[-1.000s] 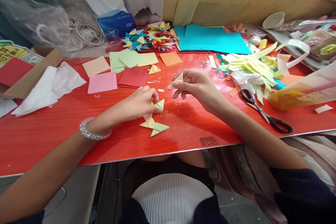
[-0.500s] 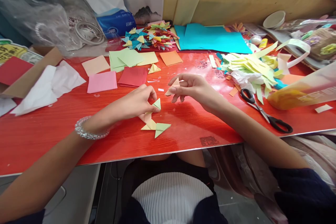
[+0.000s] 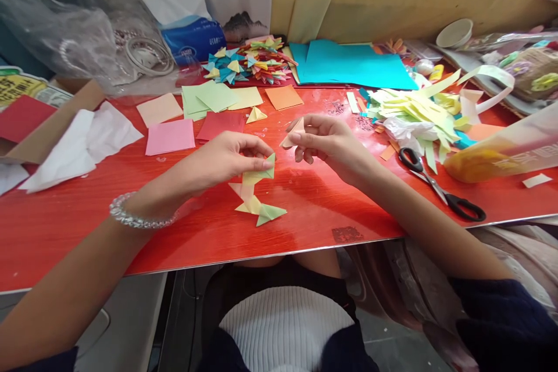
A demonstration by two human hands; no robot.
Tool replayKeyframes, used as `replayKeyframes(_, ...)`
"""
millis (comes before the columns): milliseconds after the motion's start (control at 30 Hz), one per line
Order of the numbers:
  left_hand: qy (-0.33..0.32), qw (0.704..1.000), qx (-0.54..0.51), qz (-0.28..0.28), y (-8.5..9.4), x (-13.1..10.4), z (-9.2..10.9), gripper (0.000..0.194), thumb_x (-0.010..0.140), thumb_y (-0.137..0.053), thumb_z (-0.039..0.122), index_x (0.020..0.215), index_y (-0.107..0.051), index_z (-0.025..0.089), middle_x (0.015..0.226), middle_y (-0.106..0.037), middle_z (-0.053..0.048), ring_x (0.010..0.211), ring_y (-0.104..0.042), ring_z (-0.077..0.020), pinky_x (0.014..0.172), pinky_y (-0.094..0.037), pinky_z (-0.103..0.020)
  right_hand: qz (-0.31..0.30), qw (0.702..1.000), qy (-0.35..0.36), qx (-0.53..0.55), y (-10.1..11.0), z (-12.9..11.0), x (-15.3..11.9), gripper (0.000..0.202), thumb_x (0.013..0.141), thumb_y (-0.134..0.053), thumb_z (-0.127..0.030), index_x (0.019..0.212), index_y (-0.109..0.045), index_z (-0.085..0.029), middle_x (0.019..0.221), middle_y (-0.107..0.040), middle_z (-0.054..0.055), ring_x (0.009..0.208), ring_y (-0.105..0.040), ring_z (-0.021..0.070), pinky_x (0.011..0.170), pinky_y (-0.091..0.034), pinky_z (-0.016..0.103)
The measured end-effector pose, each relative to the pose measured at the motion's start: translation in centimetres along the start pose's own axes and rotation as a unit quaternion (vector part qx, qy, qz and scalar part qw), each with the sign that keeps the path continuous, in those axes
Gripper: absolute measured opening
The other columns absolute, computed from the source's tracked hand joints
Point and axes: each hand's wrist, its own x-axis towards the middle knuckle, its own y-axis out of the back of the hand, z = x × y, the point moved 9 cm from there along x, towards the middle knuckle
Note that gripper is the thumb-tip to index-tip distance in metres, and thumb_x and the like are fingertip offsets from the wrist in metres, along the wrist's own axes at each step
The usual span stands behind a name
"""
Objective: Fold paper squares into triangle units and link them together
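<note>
My left hand pinches the green upper end of a chain of folded paper pieces, coloured green, pink and yellow. The chain hangs below my fingers near the red tabletop. To the right, my right hand holds a peach folded paper piece between thumb and fingers, apart from the chain. A small yellow folded piece lies beyond both hands, beside a stack of red paper squares.
Pink, peach, green and orange squares lie behind my left hand. Black scissors and paper strips are at the right. A pile of folded pieces and blue sheets stand at the back.
My left hand has shifted slightly right and up, lifting the chain's upper end. My right hand has moved a little right and away with the peach piece, which is turned more upright.
</note>
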Motion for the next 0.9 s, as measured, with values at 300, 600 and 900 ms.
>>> replayKeyframes(300, -0.084, 0.979, -0.132, 0.126, 1.8, -1.0, 1.5, 0.01, 0.081, -0.063, 0.031, 0.082, -0.062, 0.021, 0.079, -0.065, 0.0, 0.072, -0.065, -0.0138, 0.059, -0.058, -0.025, 0.097, 0.992, 0.064, -0.043, 0.2, -3.6, -2.2, 0.023, 0.077, -0.068, -0.04, 0.084, -0.054, -0.022, 0.086, -0.061, 0.001, 0.076, -0.062, 0.0138, 0.059, -0.049, 0.026)
replayKeyframes(600, -0.129, 0.966, -0.164, 0.155, 1.1, -1.5, 2.0, 0.012, 0.08, -0.065, 0.024, 0.091, -0.067, 0.021, 0.086, -0.069, 0.001, 0.076, -0.069, -0.0154, 0.072, -0.062, -0.028, 0.113, 0.964, 0.213, -0.111, 0.1, -5.1, -2.9, 0.016, 0.081, -0.065, -0.031, 0.092, -0.057, -0.022, 0.086, -0.064, 0.001, 0.076, -0.063, 0.0132, 0.065, -0.056, 0.028)
replayKeyframes(900, -0.142, 0.958, -0.152, 0.2, 1.9, -1.7, 2.1, 0.009, 0.079, -0.066, 0.028, 0.083, -0.071, 0.022, 0.082, -0.071, 0.002, 0.075, -0.069, -0.016, 0.072, -0.062, -0.031, 0.103, 0.944, 0.262, -0.175, -0.1, -5.8, -3.4, 0.017, 0.082, -0.065, -0.026, 0.098, -0.058, -0.022, 0.091, -0.066, 0.0, 0.078, -0.066, 0.0128, 0.069, -0.059, 0.028)
